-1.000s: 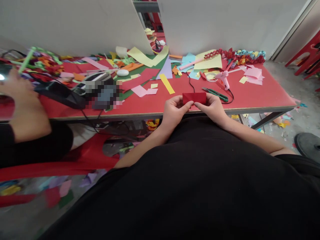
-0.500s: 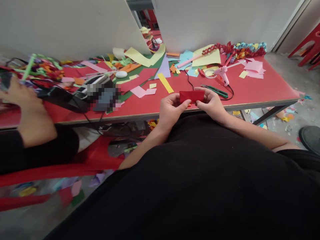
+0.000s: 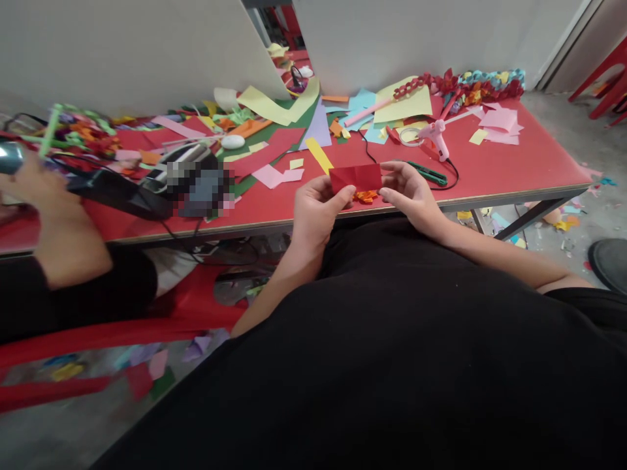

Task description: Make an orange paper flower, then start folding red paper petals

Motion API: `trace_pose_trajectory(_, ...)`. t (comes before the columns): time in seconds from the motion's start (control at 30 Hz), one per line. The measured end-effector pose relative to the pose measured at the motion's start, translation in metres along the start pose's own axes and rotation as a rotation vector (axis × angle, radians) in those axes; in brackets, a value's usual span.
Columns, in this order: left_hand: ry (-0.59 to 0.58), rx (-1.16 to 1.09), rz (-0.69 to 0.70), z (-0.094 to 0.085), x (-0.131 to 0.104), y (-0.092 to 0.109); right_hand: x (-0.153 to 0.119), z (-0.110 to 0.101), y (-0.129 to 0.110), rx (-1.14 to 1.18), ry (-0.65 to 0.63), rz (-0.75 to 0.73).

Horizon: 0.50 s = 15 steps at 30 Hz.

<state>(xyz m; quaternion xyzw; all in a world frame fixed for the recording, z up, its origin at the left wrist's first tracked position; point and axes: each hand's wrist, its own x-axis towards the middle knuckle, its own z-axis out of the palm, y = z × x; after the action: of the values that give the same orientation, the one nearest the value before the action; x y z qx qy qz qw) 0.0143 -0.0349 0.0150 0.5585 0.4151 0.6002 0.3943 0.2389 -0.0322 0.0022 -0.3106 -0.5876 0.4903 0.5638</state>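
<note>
A small creased piece of red paper [image 3: 356,176] is held up over the front edge of the table. My left hand [image 3: 316,210] pinches its left end between thumb and fingers. At the paper's right end is my right hand [image 3: 409,192], with thumb and fingertips closed on the edge. Orange crumpled paper [image 3: 366,196] shows just below the red piece. A green utility knife [image 3: 427,173] lies behind my right hand, and a yellow paper strip [image 3: 319,155] lies behind my left.
On the red table [image 3: 539,153] are a pink glue gun [image 3: 437,139] with its cord, pink paper sheets [image 3: 499,123], a white mouse [image 3: 233,141] and many scraps. At left, a co-worker's hand [image 3: 39,189] is beside a black power adapter [image 3: 117,189]. Red chairs and paper litter stand around.
My left hand has shifted left with the red paper, which now looks wider open between my hands. More orange paper shows beneath it. The co-worker's hand has moved slightly.
</note>
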Motion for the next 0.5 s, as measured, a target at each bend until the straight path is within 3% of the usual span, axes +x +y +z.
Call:
trace_pose_trajectory(0.23, -0.158, -0.074, -0.070, 0.017, -0.013, 0.001, 0.002, 0.004, -0.008, -0.046, -0.049, 0.018)
trace_pose_trajectory(0.5, -0.240, 0.069, -0.127, 0.012, -0.012, -0.002, -0.002, 0.001, -0.008, -0.226, -0.045, -0.056)
